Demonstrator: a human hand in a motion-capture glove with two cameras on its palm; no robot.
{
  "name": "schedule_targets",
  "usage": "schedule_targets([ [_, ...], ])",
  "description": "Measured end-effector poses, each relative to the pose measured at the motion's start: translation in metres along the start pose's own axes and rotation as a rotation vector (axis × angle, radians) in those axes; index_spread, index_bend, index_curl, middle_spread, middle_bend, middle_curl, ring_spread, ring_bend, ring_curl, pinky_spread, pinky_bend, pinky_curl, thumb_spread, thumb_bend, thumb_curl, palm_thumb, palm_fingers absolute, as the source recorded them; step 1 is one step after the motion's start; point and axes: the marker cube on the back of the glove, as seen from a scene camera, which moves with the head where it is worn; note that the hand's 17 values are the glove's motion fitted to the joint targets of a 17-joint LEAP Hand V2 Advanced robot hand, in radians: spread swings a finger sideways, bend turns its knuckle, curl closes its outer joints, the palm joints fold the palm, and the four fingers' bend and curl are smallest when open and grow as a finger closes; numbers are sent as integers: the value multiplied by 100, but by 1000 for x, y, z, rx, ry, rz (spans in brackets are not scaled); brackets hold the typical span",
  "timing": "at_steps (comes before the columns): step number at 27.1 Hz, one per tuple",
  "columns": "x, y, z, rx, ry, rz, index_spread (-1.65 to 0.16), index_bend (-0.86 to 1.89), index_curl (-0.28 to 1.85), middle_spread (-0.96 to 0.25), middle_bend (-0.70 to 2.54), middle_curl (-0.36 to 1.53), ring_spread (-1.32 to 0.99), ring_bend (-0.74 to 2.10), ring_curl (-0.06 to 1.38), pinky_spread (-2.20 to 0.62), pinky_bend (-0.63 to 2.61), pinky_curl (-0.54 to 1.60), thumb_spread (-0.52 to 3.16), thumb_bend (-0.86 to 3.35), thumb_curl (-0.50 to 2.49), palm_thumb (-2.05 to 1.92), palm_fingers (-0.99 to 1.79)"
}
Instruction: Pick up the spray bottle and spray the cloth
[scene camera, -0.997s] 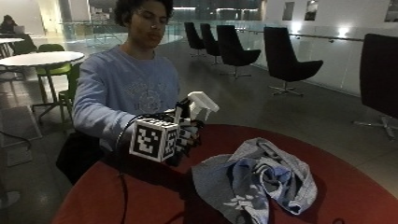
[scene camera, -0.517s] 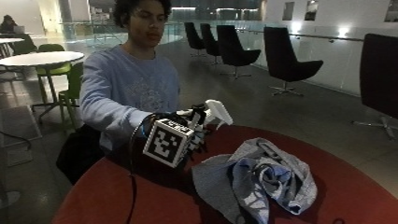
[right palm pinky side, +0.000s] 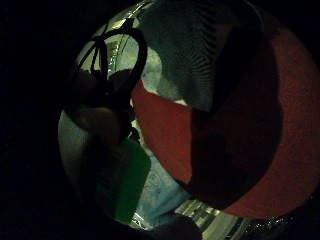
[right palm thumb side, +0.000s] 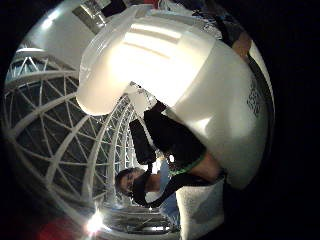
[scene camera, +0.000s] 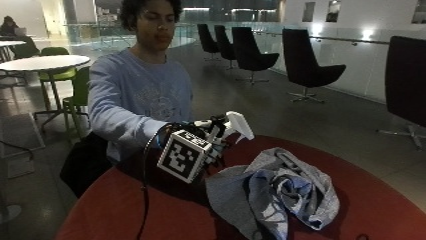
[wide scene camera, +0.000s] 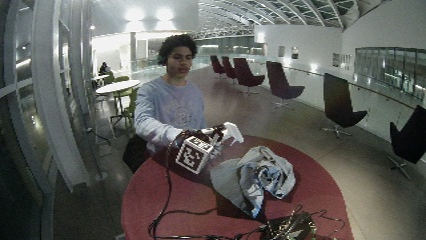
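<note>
**Spray bottle held above red table, nozzle toward cloth**

Large atrium with a glazed lattice roof is seen in the background; black swivel chairs (scene camera: 304, 65) are lined along the far wall, and a white round table (scene camera: 41, 62) with green chairs (scene camera: 58, 73) is seen behind the person. A round red table (scene camera: 393, 210) is occupied in the foreground.

A white spray bottle (scene camera: 234, 126) is held in the gloved right hand (scene camera: 212, 141), raised above the table surface near the edge closest to the person. The fingers are curled around the bottle's neck below the white spray head; whether a finger lies on the trigger cannot be told. The nozzle is directed toward the cloth side of the table. In the thumb-side palm view the white bottle body (right palm thumb side: 200, 90) is seen close against the palm, filling much of the field.

A crumpled grey-and-blue cloth (scene camera: 283, 192) is lying on the table, just beside and below the hand, apart from the bottle. In the little-finger-side palm view the cloth (right palm pinky side: 195, 60) is seen on the red tabletop (right palm pinky side: 270, 150).

A tangle of dark items at the near table edge is noted in the wide view; these cannot be identified.
</note>
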Motion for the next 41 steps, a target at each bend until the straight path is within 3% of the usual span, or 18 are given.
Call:
schedule_targets([
  [41, -2, -7, 10, 8, -28, 17, -21, 11, 28, -2, 35, 49, 0, 62, 46, 10, 35, 40, 120, -2, 27, 38, 113],
])
